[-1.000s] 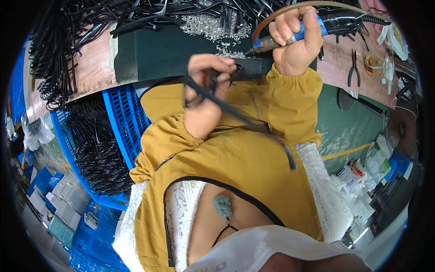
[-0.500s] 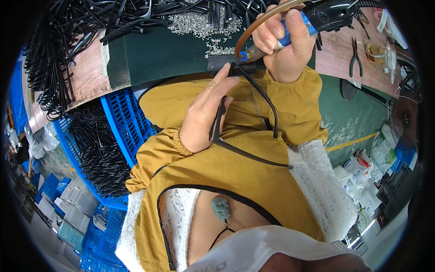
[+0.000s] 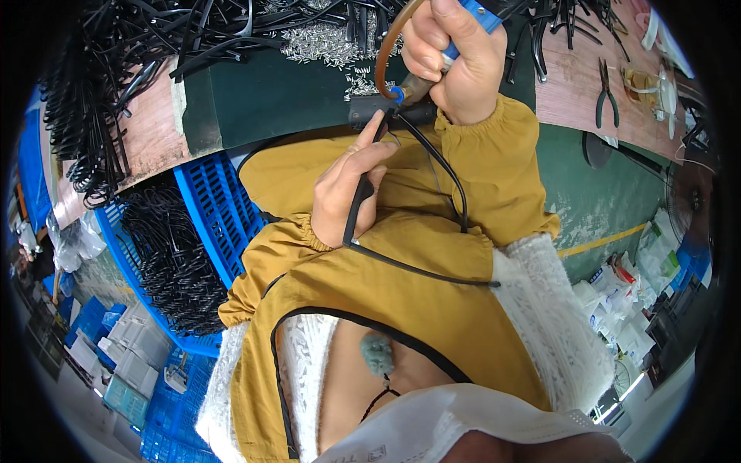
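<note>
Holding a black spectacle frame point(image 3: 356, 210) at the near edge of a black block point(image 3: 363, 112), in a partly curled left hand point(image 3: 340, 189) with the forefinger extended, probably to steady the joint. Gripping a blue-handled power screwdriver point(image 3: 480, 14) in a closed right hand point(image 3: 469, 76), angled down toward the block, likely for control. Working with small silver fasteners point(image 3: 320, 48) heaped beyond the block, presumably for easy reach.
</note>
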A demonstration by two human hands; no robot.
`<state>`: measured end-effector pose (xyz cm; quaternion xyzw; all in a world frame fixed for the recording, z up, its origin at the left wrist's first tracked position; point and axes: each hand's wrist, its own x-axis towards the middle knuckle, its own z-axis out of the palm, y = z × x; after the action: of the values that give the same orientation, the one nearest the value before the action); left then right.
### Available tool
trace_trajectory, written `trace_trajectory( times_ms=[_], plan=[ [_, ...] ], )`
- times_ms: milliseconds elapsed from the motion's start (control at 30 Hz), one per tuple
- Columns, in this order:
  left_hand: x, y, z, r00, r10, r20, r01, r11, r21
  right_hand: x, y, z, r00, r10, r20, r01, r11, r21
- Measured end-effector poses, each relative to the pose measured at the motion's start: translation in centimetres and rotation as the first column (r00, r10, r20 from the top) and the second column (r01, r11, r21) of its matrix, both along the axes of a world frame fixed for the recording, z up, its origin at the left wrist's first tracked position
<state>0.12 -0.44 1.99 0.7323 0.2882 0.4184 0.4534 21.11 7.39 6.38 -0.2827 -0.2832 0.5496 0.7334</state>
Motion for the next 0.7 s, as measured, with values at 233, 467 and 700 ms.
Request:
trace_trajectory(
  times_ms=[233, 467, 700],
  plan=[
    [0.0, 0.1, 0.3, 1.000, -0.020, -0.011, 0.019, 0.999, -0.032, 0.4, -0.9, 1.1, 0.997, -0.068, -0.028, 0.069, 0.998, 0.002],
    [-0.7, 0.9, 1.8, 0.984, -0.126, -0.128, 0.122, 0.992, -0.038, 0.0, -1.5, 0.1, 0.995, -0.008, 0.103, 0.005, 0.999, 0.034],
    [-0.6, 1.2, 2.1, 0.971, -0.161, -0.175, 0.171, 0.984, 0.043, 0.8, -1.2, -0.7, 0.997, -0.062, -0.041, 0.062, 0.998, -0.003]
  ],
)
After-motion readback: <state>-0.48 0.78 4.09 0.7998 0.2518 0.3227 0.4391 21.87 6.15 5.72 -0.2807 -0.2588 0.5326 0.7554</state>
